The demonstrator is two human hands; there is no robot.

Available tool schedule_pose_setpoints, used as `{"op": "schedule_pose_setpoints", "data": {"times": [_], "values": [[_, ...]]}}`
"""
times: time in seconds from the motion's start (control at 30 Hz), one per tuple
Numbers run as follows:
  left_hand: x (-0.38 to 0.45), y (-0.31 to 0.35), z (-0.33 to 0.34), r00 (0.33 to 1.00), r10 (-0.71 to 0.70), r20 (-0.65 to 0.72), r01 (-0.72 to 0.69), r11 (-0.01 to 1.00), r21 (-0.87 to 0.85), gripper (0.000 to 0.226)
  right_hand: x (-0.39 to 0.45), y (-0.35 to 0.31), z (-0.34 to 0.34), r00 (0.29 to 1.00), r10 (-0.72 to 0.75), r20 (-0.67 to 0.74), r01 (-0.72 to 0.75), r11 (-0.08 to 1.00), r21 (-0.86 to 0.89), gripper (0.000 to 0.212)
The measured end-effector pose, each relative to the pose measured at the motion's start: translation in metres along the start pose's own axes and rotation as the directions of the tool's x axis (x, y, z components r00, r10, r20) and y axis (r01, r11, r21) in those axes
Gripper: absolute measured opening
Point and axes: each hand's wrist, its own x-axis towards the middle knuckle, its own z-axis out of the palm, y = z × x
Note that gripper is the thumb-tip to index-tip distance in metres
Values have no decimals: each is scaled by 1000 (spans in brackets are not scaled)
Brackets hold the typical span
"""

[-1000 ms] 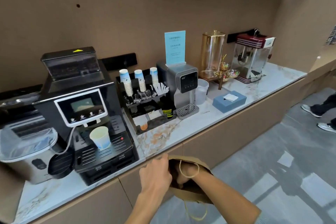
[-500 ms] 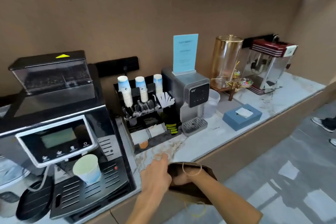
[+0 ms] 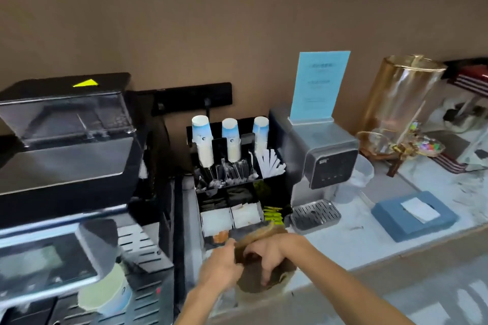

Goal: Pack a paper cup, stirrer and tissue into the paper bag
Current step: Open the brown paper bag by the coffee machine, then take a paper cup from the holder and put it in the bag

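A brown paper bag sits at the counter's front edge with both hands on it. My left hand grips its left rim. My right hand reaches over the mouth with its fingers curled inside. Behind it stands a black organiser with three stacks of blue-and-white paper cups, black wrapped stirrers, white sticks and white napkins. A blue tissue box with a white tissue showing lies to the right.
A black coffee machine fills the left, with a paper cup on its drip tray. A grey water dispenser with a blue sign stands right of the organiser. Further right are a glass drink dispenser, a candy bowl and a popcorn machine.
The view has moved closer to the counter and leftward. Both hands have carried the bag up and forward onto the counter edge, in front of the organiser.
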Motion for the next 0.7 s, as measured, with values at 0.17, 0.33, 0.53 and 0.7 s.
{"op": "schedule_pose_setpoints", "data": {"times": [0.17,0.33,0.53,0.7], "values": [[28,5,-9,998,16,-54,-29,970,-241,66,5,32,-34,961,-151,-231,169,984,57,57],[36,-2,-11,960,234,-155,-259,952,-167,81,-1,64,-40,764,-32,-645,20,999,-25,15],[47,-4,-5,987,134,-90,-146,977,-155,63,7,82,-36,913,187,-363,-89,958,271,49],[59,-3,-13,996,57,-71,-68,982,-179,81,12,79,-38,912,111,-394,-31,979,203,77]]}}
